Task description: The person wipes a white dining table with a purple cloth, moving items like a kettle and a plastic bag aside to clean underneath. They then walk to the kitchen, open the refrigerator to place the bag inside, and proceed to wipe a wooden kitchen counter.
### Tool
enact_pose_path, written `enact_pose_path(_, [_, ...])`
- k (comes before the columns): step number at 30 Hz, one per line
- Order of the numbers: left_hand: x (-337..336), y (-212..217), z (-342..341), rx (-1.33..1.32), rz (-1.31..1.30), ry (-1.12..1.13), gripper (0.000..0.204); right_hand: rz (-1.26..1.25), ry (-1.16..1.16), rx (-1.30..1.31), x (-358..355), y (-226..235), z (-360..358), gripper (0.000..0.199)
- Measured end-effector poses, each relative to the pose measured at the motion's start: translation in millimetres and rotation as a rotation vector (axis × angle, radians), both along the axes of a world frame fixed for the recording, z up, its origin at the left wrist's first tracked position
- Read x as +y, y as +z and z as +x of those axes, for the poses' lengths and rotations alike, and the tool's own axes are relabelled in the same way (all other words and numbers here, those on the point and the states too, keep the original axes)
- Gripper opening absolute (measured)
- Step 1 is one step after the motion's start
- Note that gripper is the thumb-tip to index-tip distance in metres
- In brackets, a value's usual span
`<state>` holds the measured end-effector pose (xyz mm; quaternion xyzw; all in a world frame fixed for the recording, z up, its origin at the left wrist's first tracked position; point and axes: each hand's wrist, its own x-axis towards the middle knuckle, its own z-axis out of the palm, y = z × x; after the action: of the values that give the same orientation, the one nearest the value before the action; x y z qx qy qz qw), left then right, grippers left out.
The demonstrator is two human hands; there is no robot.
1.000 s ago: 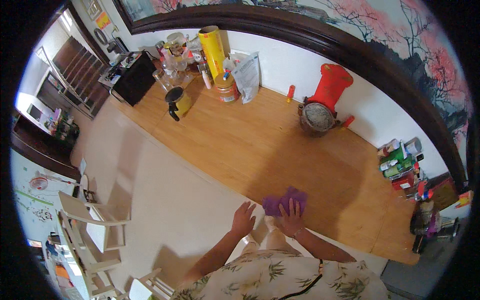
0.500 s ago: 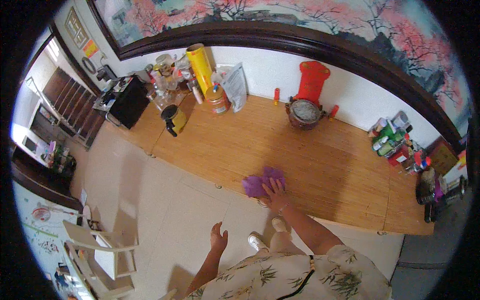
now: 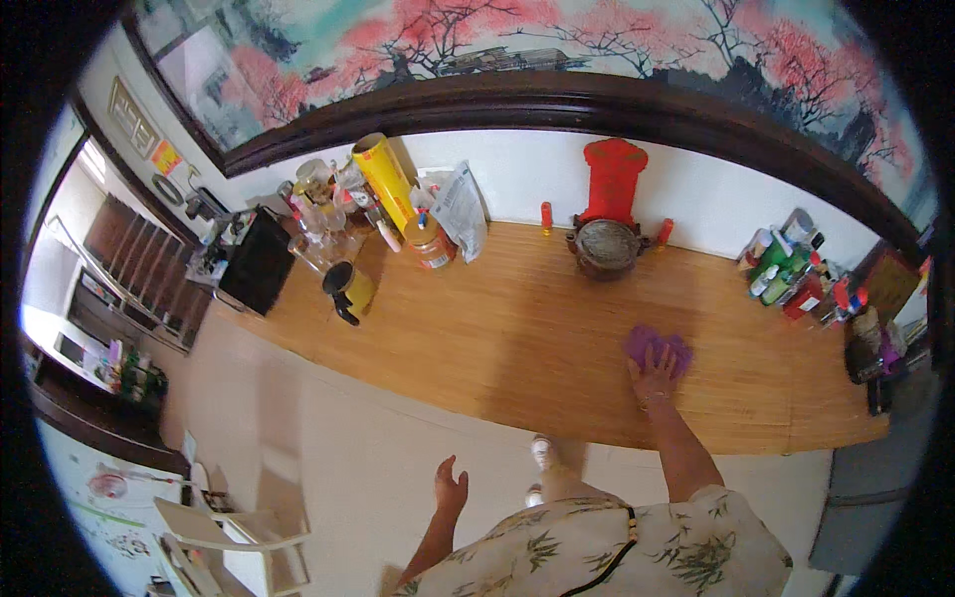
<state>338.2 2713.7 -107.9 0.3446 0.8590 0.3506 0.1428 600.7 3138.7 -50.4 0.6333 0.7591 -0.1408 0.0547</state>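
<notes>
My right hand (image 3: 653,380) lies on a crumpled purple cloth (image 3: 645,338) on the right part of a long wooden tabletop (image 3: 458,348). Its fingers are spread over the cloth and press it against the wood. In front of the table, over the floor, my left hand (image 3: 452,486) hangs in the air. It holds nothing, and its fingers and thumb are apart. Beyond the cloth stands a dark round pot (image 3: 607,249) with a greyish top, between two small red candle-like sticks, with a red plaque (image 3: 613,179) behind it.
At the back left stand a yellow roll (image 3: 384,181), an orange-lidded jar (image 3: 428,244), a grey-white bag (image 3: 461,214), several glasses and a yellow mug (image 3: 348,289) with a black handle. Bottles (image 3: 781,269) crowd the right end. A pale chair (image 3: 239,537) stands at lower left.
My right hand has slid the purple cloth from the table's front edge rightward and farther in. The left hand stays raised and open. My view has shifted a little.
</notes>
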Motion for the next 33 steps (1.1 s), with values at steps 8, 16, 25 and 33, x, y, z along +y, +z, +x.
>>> enact_pose_path(8, [48.6,36.1,-64.9,0.144,-0.011,-0.110,0.051,-0.071,0.458,0.113,25.9,14.1,-160.9,0.069])
enact_pose_path(16, [133.2,57.9,-72.3,0.036,-0.047,-0.101,0.053,-0.028,0.658,0.147,114.7,-17.3,-307.9,0.065])
enact_pose_path(25, [82.7,65.3,-63.2,0.066,-0.079,-0.010,0.056,-0.019,0.627,0.195,175.0,-8.3,-370.4,0.065])
enact_pose_path(33, [80.4,36.4,-83.0,0.223,0.098,-0.006,0.051,0.134,1.001,0.126,39.3,-19.2,-334.4,0.056])
